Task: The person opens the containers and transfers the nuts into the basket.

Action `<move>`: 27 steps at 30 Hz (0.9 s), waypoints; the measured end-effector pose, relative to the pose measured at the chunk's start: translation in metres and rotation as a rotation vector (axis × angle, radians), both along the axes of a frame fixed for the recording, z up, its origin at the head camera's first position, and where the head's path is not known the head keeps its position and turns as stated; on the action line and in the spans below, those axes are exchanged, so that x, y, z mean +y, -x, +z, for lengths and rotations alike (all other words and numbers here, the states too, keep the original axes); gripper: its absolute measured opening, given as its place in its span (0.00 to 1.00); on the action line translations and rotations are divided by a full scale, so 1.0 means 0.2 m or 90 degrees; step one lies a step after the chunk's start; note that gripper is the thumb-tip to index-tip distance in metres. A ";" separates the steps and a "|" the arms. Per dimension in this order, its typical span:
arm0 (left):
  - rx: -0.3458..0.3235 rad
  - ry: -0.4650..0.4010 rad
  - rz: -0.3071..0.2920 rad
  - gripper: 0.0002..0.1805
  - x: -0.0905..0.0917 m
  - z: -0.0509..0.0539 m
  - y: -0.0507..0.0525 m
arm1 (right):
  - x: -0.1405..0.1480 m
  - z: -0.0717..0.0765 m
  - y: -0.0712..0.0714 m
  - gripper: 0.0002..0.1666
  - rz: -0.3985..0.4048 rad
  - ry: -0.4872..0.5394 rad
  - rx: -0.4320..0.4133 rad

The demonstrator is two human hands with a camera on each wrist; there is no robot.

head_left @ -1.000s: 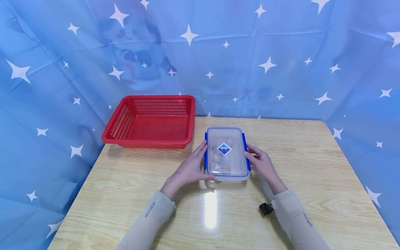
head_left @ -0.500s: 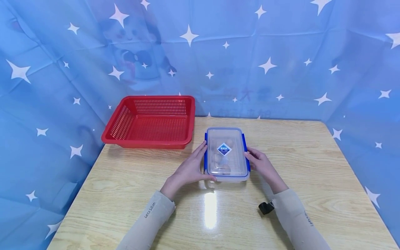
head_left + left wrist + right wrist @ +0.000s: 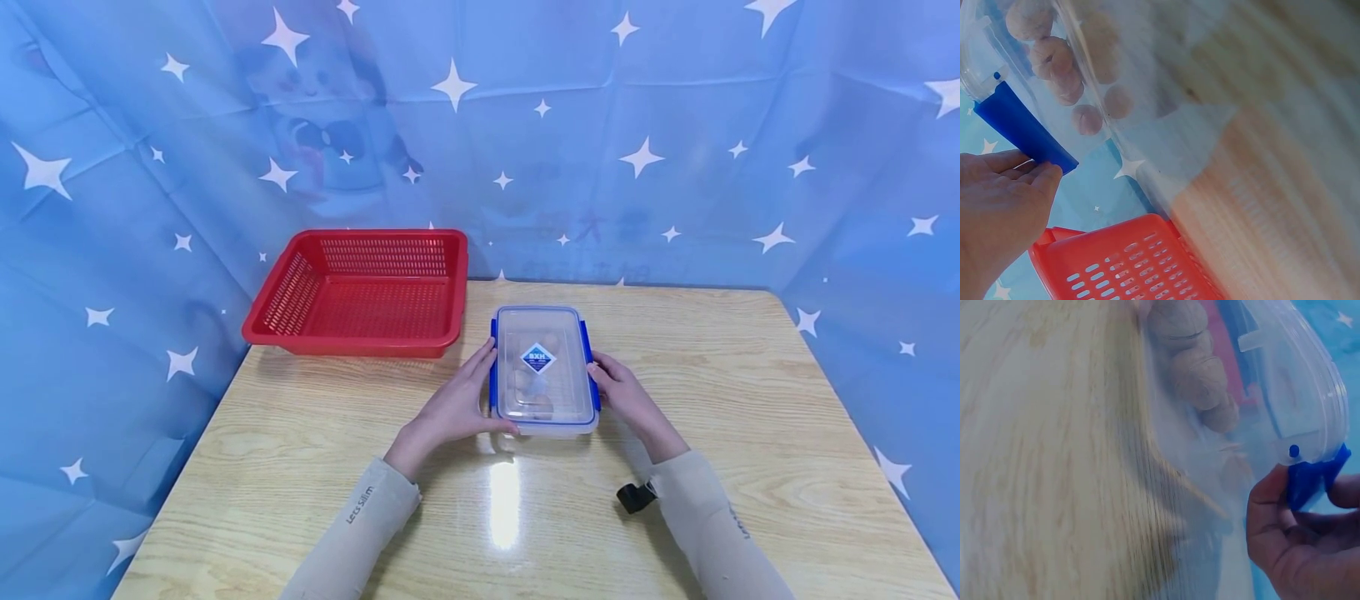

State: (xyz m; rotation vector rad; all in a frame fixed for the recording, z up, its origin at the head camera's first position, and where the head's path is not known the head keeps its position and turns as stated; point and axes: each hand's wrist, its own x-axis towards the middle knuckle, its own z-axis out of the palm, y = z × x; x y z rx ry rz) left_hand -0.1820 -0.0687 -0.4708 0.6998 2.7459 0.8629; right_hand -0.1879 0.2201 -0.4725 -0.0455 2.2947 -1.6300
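A clear plastic food container (image 3: 566,387) with a blue-rimmed lid lies flat on the table. Several round brown nuts, which look like walnuts (image 3: 1200,378), show through its wall. My left hand (image 3: 447,407) lies along the container's left side, fingers fairly straight and thumb at the near left corner. In the left wrist view, its fingertips touch the blue left latch (image 3: 1025,128). On the other side, my right hand (image 3: 632,402) pinches the blue right latch (image 3: 1310,481) between thumb and curled fingers. Whether either latch is fastened, I cannot tell.
A red slotted plastic basket (image 3: 375,342) stands at the back left of the wooden table (image 3: 750,400), with nothing visible inside. Behind the table hangs a blue curtain (image 3: 540,142) with white stars. A black strap (image 3: 636,497) pokes out by the right sleeve.
The right hand shifts very slightly at the latch. The container, left hand and basket stay where they were.
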 end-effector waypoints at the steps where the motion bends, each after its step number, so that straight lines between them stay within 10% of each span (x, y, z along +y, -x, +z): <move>1: 0.000 0.000 0.000 0.70 0.00 0.00 0.00 | -0.01 0.00 0.00 0.34 0.001 -0.008 0.006; 15: -0.031 0.002 -0.011 0.69 0.00 0.00 -0.02 | 0.02 -0.05 0.00 0.30 -0.028 -0.178 0.056; 27: -0.018 0.007 -0.007 0.68 0.00 0.03 0.01 | 0.08 0.02 0.02 0.29 -0.032 -0.198 0.142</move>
